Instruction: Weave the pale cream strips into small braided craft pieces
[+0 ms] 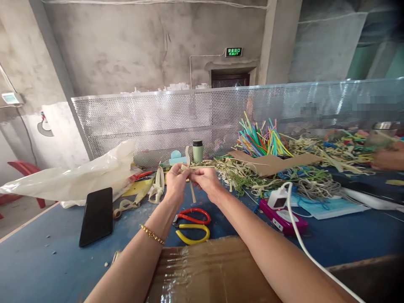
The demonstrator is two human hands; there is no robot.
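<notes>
Both hands work close together above the blue table point(63, 256), handling a pale strip point(193, 194). The left hand point(176, 181) pinches it between thumb and fingers; the right hand point(206, 180) pinches it too, its fingertips meeting the left's. One end sticks up towards twelve o'clock, another lies out towards three, and a tail hangs at six, so the step in hand looks like crossing or looping the strip at the fingertips. The next move seems to call for a firm pinch on the crossing and fine fingertip control of the loose ends.

From the hands, scissors point(192, 226) with red and yellow handles lie at six o'clock, a knotted strip point(157, 188) at nine, a green bottle point(198, 153) at twelve and a colourful bundle point(265, 141) at two.

The crossing itself is hidden by the fingers; it may be one folded strip or several, and I can't fairly say which. The left forearm covers the scissors' blades. Far out at three o'clock, another person's hand point(389, 157) is blurred and cut off by the picture's edge, its hold unclear.
</notes>
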